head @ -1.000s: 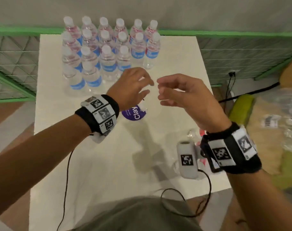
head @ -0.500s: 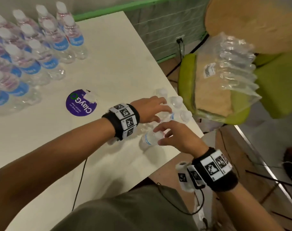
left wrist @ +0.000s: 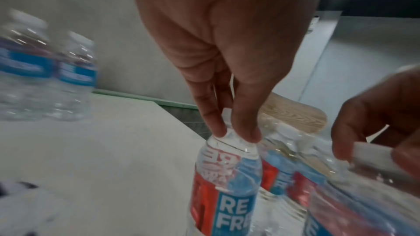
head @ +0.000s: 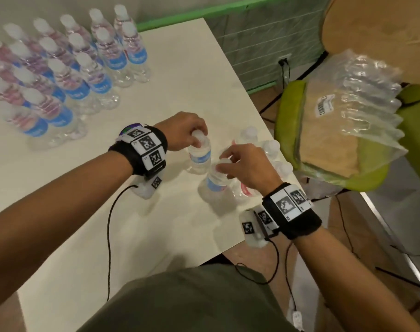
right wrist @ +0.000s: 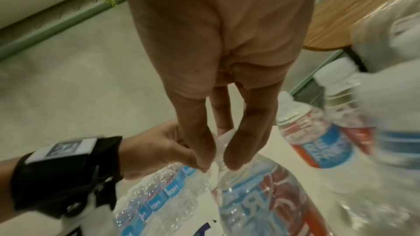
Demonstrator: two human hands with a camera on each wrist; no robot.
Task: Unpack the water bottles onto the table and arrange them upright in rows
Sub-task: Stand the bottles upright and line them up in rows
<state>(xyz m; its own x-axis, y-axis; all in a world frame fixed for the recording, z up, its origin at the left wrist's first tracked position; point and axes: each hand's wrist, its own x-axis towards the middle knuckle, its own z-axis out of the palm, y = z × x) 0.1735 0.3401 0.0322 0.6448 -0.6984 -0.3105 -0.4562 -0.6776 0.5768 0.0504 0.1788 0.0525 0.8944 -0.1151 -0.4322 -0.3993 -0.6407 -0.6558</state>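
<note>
While most of the clear plastic water bottles with blue labels and white caps [head: 67,75] already stand upright in rows well beyond both grips on the white worktop [head: 180,87], a few remain. The left grip [head: 183,134] pinches the cap of one upright bottle [head: 199,156]; just beside it the right grip [head: 245,164] pinches another's cap [head: 215,180]. Several unsorted bottles [head: 271,149] wait beyond the right grip.

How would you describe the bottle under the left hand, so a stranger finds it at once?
Start at the white table, near its right edge beside the green chair. Of the loose bottles there, it is the upright bottle whose cap the left hand grips, farthest from the edge.
</note>
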